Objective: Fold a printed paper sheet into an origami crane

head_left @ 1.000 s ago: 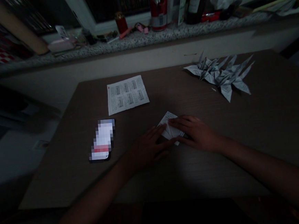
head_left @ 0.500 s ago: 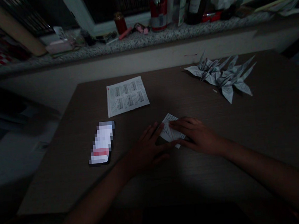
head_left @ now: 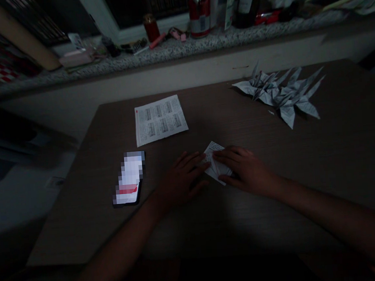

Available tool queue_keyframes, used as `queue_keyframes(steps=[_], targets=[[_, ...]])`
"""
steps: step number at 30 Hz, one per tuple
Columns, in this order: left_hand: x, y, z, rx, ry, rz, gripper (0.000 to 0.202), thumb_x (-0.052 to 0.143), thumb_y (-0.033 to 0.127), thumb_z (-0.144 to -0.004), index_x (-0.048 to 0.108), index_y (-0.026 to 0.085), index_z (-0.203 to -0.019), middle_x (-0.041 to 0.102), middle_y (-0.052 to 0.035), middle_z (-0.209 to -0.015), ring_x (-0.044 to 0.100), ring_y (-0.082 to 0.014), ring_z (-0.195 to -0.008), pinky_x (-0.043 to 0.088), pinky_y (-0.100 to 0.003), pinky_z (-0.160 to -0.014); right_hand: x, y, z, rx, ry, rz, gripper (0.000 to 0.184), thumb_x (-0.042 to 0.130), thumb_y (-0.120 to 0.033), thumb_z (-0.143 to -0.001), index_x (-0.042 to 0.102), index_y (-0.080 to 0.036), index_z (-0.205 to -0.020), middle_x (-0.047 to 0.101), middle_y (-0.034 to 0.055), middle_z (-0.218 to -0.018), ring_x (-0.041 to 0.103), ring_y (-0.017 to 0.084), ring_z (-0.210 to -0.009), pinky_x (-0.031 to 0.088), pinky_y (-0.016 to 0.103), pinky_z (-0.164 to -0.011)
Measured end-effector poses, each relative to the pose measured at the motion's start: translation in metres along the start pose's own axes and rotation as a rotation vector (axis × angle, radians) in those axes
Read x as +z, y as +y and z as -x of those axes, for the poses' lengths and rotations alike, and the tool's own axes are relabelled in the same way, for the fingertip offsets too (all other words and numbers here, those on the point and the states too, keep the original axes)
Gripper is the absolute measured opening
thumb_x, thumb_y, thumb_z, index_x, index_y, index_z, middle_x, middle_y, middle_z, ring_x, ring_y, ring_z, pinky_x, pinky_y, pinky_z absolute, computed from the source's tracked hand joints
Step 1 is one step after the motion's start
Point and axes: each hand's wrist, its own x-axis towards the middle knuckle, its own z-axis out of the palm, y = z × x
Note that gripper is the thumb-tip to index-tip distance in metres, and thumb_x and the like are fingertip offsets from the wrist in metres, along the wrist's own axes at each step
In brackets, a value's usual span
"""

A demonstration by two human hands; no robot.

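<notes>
A small folded piece of printed paper (head_left: 216,168), diamond-shaped, lies flat on the brown table between my hands. My right hand (head_left: 244,166) rests over its right side, fingers stretched out and pressing on it. At the paper's left edge my left hand (head_left: 185,175) has its fingers extended, the tips touching or just over the edge. Both hands cover parts of the paper, so some of its folds are hidden. Farther back and to the right stands a cluster of folded paper cranes (head_left: 277,92) made from similar printed paper.
A flat printed sheet (head_left: 161,120) lies behind my left hand. A phone (head_left: 128,177) with a lit, blurred screen is on the left of the table (head_left: 278,224). Behind the table, a granite windowsill (head_left: 167,52) holds a red can (head_left: 200,16), a jar (head_left: 151,28) and a dark bottle.
My left hand has drawn slightly left, its thumb coming off the paper's lower edge and away from my right thumb. My right hand and the folded paper stay nearly in place.
</notes>
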Motion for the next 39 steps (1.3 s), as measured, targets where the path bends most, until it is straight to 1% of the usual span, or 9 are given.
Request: queue_keyframes(steps=[4,8,11,18,24,27,31,35,39], targets=[[0.002,0.002,-0.002,-0.04,-0.001,0.003,0.045,0.035,0.026,-0.111,0.044,0.021,-0.156,0.046,-0.0075,-0.162,0.041,-0.0226,-0.152,0.029,-0.051,-0.128,0.001,0.0,0.001,0.0,-0.006,0.005,0.056,0.063,-0.041,-0.098,0.054,-0.019,-0.148,0.06,0.0124,-0.15,0.054,0.035,-0.131,0.048,0.056,-0.106],[0.004,0.004,-0.005,-0.118,0.031,0.039,0.045,0.035,0.024,-0.111,0.046,0.014,-0.154,0.049,-0.0108,-0.159,0.048,-0.0237,-0.146,0.043,-0.044,-0.12,0.002,0.002,0.001,-0.006,-0.005,0.007,0.059,0.064,-0.042,-0.097,0.051,-0.022,-0.152,0.059,0.0123,-0.151,0.053,0.036,-0.132,0.047,0.058,-0.106],[0.007,0.004,-0.007,-0.127,0.063,0.058,0.043,0.037,0.023,-0.11,0.049,0.013,-0.151,0.052,-0.0122,-0.156,0.052,-0.0243,-0.141,0.047,-0.042,-0.117,0.002,0.002,0.0,-0.003,-0.003,0.01,0.06,0.063,-0.042,-0.097,0.051,-0.024,-0.153,0.058,0.0115,-0.152,0.053,0.036,-0.132,0.047,0.058,-0.106],[0.009,0.007,-0.011,-0.179,0.106,0.08,0.042,0.036,0.025,-0.11,0.05,0.013,-0.148,0.055,-0.0144,-0.15,0.054,-0.0272,-0.137,0.047,-0.047,-0.116,0.002,0.002,0.0,0.0,-0.008,0.019,0.061,0.063,-0.043,-0.097,0.05,-0.024,-0.154,0.058,0.0115,-0.151,0.053,0.037,-0.132,0.046,0.058,-0.106],[0.007,0.009,-0.008,-0.192,0.104,0.089,0.047,0.042,0.034,-0.109,0.047,0.014,-0.151,0.047,-0.0177,-0.153,0.048,-0.0307,-0.141,0.046,-0.051,-0.117,0.0,0.004,0.0,-0.024,-0.015,0.028,0.06,0.062,-0.045,-0.098,0.051,-0.022,-0.153,0.058,0.0117,-0.152,0.053,0.037,-0.132,0.046,0.057,-0.106],[0.007,0.015,-0.005,-0.143,0.096,0.061,0.052,0.047,0.039,-0.108,0.044,0.016,-0.154,0.047,-0.0177,-0.154,0.048,-0.0321,-0.141,0.046,-0.052,-0.115,0.0,0.005,-0.001,-0.023,-0.012,0.029,0.058,0.059,-0.044,-0.1,0.05,-0.023,-0.154,0.058,0.012,-0.151,0.053,0.037,-0.131,0.046,0.057,-0.106],[0.003,0.023,-0.004,-0.039,0.042,0.057,0.047,0.047,0.042,-0.108,0.049,0.025,-0.152,0.056,-0.0119,-0.148,0.053,-0.0289,-0.137,0.047,-0.05,-0.113,0.0,0.007,-0.001,0.0,-0.01,0.037,0.055,0.052,-0.043,-0.104,0.049,-0.021,-0.154,0.057,0.0132,-0.152,0.051,0.036,-0.132,0.046,0.057,-0.106],[-0.003,0.024,-0.006,-0.057,0.002,-0.011,0.049,0.042,0.046,-0.109,0.052,0.021,-0.15,0.056,-0.0127,-0.15,0.051,-0.0304,-0.14,0.043,-0.051,-0.116,-0.004,0.008,0.0,0.019,0.007,0.035,0.053,0.051,-0.042,-0.105,0.049,-0.02,-0.153,0.058,0.0121,-0.152,0.053,0.035,-0.13,0.046,0.056,-0.104],[-0.007,0.018,-0.009,-0.095,0.0,-0.04,0.049,0.039,0.045,-0.11,0.054,0.018,-0.147,0.054,-0.012,-0.154,0.048,-0.0294,-0.144,0.04,-0.05,-0.118,-0.009,0.013,0.001,0.022,0.037,-0.002,0.047,0.051,-0.038,-0.105,0.055,-0.019,-0.148,0.069,0.0125,-0.137,0.058,0.033,-0.123,0.049,0.053,-0.1]])
